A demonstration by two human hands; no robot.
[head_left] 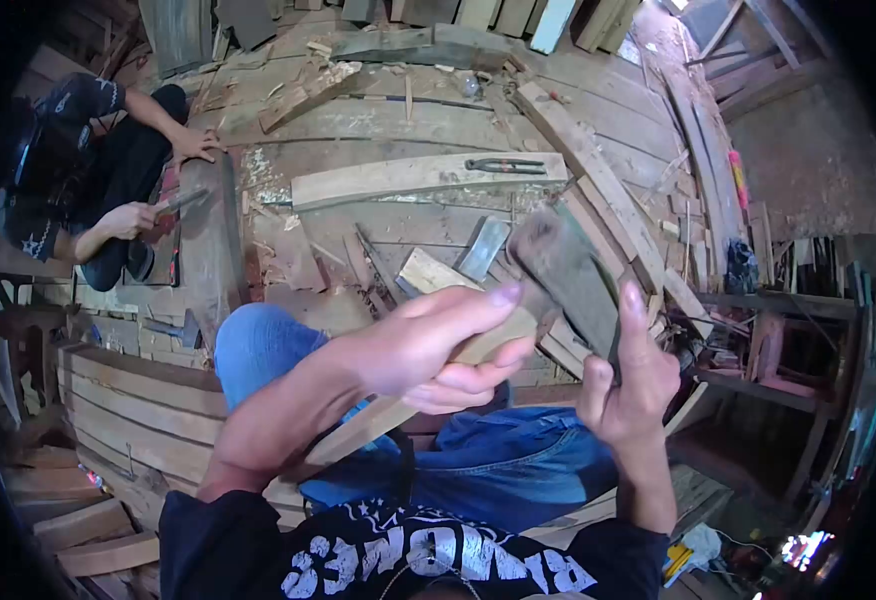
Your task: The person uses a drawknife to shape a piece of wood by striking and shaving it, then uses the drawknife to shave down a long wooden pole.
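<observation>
My left hand [448,350] is closed around the pale wooden handle [368,425] of an axe. Its broad, dark metal head [568,275] is raised in front of my lap, tilted down to the right. My right hand [628,385] is at the lower right end of the head, with the thumb bent and one finger upright on either side of the blade's edge. The remaining right fingers are curled and partly hidden. Beneath the axe head, wood offcuts [428,272] and a small grey block [483,247] lie on the floor.
Beyond my hands, pincers [505,166] rest on a curved plank [388,182]. Another person [88,170] crouches at the left, holding a tool against a dark board [216,235]. Stacked curved timbers [138,410] are at lower left; a long beam [598,180] crosses the right side.
</observation>
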